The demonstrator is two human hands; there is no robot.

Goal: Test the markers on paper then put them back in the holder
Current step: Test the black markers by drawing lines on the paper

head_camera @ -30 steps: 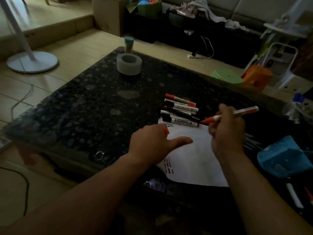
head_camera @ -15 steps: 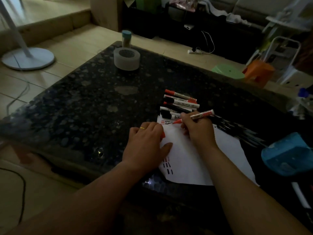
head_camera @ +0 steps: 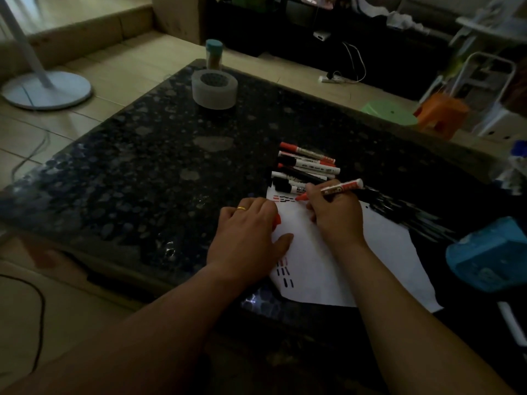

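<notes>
White paper lies flat on the dark surface. The red marker is uncapped and slanted low, its tip down on the sheet's 11 o'clock corner, right beside a short row of red and black dashes, with the right hand gripping the barrel. More dashes sit at the sheet's 8 o'clock edge. The left hand rests on the 9 o'clock side, a red cap peeking out from under it. At the sheet's 12 o'clock, capped red and black markers lie side by side, the nearest at its edge.
</notes>
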